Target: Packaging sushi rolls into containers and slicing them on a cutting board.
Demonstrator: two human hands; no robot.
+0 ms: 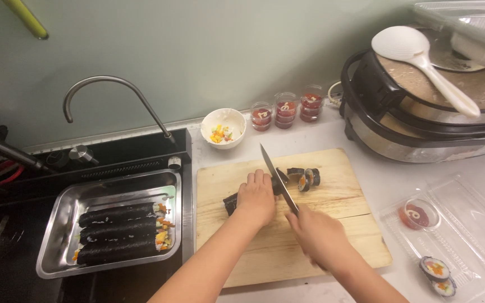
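On a wooden cutting board (332, 224) lies a dark seaweed rice roll (230, 203). My left hand (256, 196) presses down on the roll and covers most of it. My right hand (318, 233) grips the handle of a knife (276, 175), whose blade angles up and away beside my left fingers, at the roll's cut end. A few cut slices (305, 178) lie just right of the blade.
A steel tray (63, 213) holding three whole rolls (120, 233) sits over the dark sink, under a curved tap (113, 90). A white bowl (223, 128) and sauce cups (286, 109) stand behind the board. A rice cooker (422, 112) with a white paddle is far right. A clear box (461, 241) holds two slices and a sauce cup.
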